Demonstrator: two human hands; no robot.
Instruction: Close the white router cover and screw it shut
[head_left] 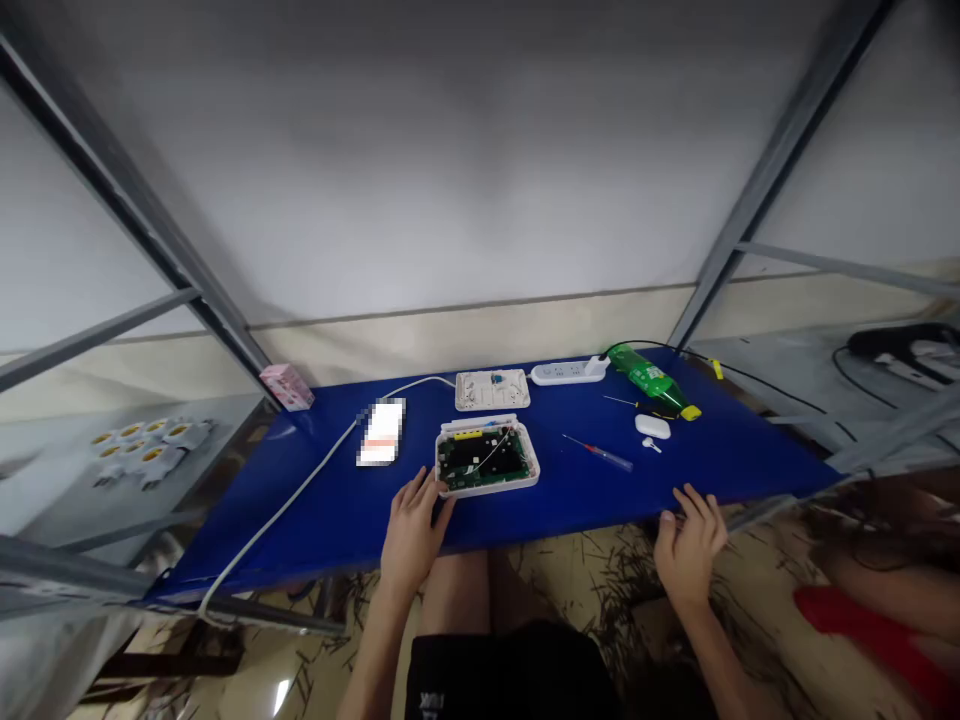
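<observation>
Pale wall [480,200] at the back, grey metal posts either side, and across the middle runs a blue tabletop [322,530], with an opened white router [487,490] right at the centre of it! Its green circuit board [463,477] faces up, a yellow strip [469,435] along the back. And look at the left hand [411,525]: at the router's near left corner, thumb spread away from the fingers, fingertips against the casing, no grip closed on it. Over to the right hand [688,545], well right of the router at the table's front edge: fingers loosely apart, slightly curled, palm down, nothing held. Just behind the router lies a white shell half [491,390], hollow side up; behind and to the right, a power strip [568,372]. Right of the router, a screwdriver with a clear handle [615,459]; farther right, a white earbud case [652,427] and a green bottle [649,375] on its side. Left of it, a pixelated bright slab [382,430].
</observation>
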